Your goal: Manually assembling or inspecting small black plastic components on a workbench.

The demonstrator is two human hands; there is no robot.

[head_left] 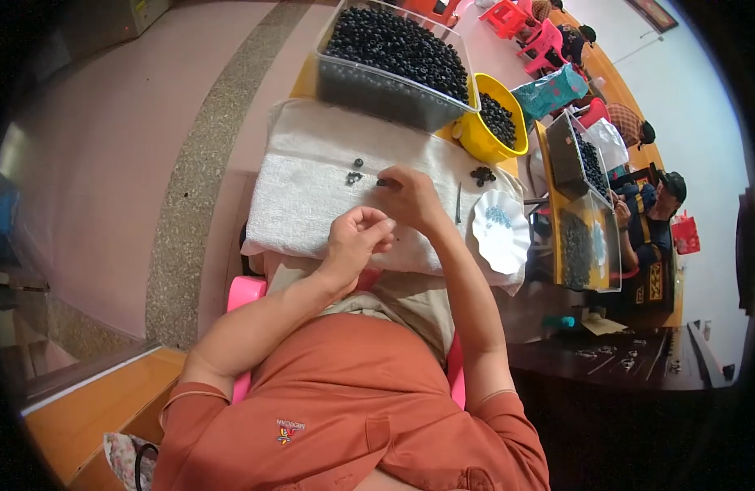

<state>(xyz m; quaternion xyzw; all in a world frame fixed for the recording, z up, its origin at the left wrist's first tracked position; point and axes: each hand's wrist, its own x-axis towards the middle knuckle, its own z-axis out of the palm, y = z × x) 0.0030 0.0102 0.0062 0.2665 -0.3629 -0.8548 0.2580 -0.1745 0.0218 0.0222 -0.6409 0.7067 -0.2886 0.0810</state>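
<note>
A white towel (296, 204) covers the work surface before me. My right hand (414, 199) is over its middle, the fingertips closed at a small black piece (382, 182). Nearer my body, my left hand (359, 241) has thumb and fingers pinched together; whatever is between them is too small to make out. Just left of the right fingertips lie a black ring-shaped part (359, 163) and a few small dark parts (354, 177). To the right are a cluster of black parts (482, 176), a thin dark rod-like tool (458, 203) and a white scalloped plate (500, 255) with small bluish pieces.
Beyond the towel stands a clear bin (377, 88) heaped with black ring-shaped parts. A yellow tub (480, 141) with similar parts adjoins it. Pink chair arms (245, 295) flank me. At right, a person (652, 209) sits by other clear bins (590, 237).
</note>
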